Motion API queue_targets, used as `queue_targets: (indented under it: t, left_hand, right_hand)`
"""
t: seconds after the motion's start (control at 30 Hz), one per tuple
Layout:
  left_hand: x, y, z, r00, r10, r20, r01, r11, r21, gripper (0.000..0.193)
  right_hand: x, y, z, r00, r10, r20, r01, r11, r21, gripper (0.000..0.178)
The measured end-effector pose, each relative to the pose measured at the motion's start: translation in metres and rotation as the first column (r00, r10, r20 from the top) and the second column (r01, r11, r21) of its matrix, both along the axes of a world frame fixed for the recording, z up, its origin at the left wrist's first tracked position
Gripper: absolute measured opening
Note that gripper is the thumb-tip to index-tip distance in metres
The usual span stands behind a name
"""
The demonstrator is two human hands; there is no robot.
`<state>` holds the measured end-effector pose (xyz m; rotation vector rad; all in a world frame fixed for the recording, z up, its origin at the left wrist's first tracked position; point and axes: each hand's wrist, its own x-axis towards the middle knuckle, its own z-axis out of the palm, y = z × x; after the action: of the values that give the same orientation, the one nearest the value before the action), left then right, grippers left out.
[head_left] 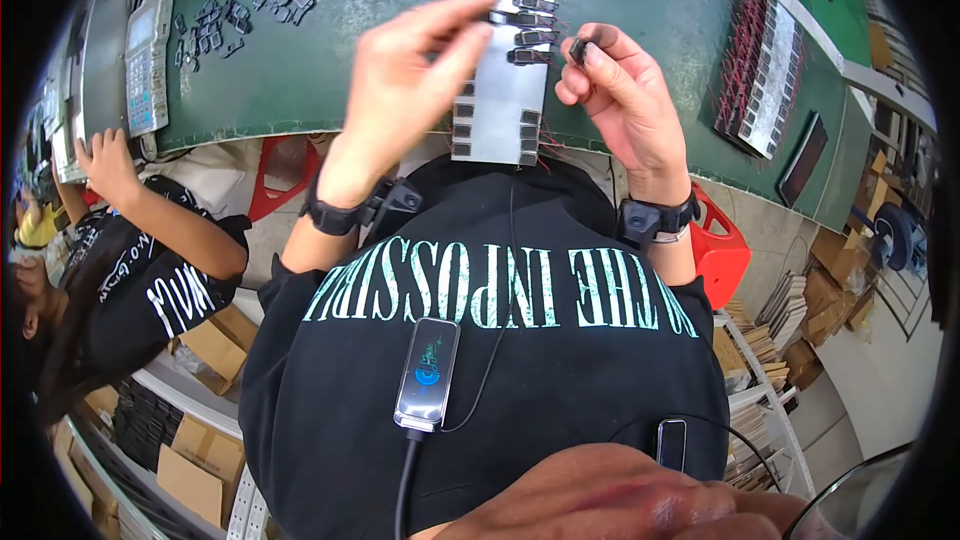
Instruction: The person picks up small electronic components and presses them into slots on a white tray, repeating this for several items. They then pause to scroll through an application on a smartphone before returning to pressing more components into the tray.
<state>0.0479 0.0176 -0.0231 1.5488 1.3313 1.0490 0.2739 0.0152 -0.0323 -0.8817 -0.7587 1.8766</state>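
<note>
A long white board point(500, 90) lies on the green table in front of me, with small black rectangular parts in rows along both long edges. Thin dark red wires stick out from some of them. My left hand point(410, 75) reaches over the board's left side. Its thumb and forefinger are closed around a small black piece point(496, 17) above the board; how firmly it is held is hard to see. Right of the board, my right hand point(628, 90) pinches a small black rectangular part point(579, 50) between thumb and fingers, off the table.
Loose black parts point(210, 25) are scattered at the table's left, near a grey keypad device point(150, 60). At right lie another filled board point(765, 75) with red wires and a dark flat phone-like object point(802, 158). A co-worker point(150, 250) sits at left; red stools point(718, 250) stand below.
</note>
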Motion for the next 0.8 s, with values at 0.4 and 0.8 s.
queue_targets:
  t: [0.4, 0.8]
  left_hand:
    - [-0.010, 0.007, 0.014, 0.835, 0.285, -0.471, 0.002, 0.854, 0.520, 0.017]
    - [0.014, 0.009, 0.016, 0.933, -0.062, -0.353, 0.264, 0.785, 0.561, 0.019]
  right_hand:
    - [0.001, -0.001, -0.011, 0.633, 0.073, -0.771, -0.417, 0.871, -0.260, 0.025]
    - [-0.006, -0.009, -0.011, 0.711, 0.075, -0.699, -0.410, 0.852, -0.325, 0.031]
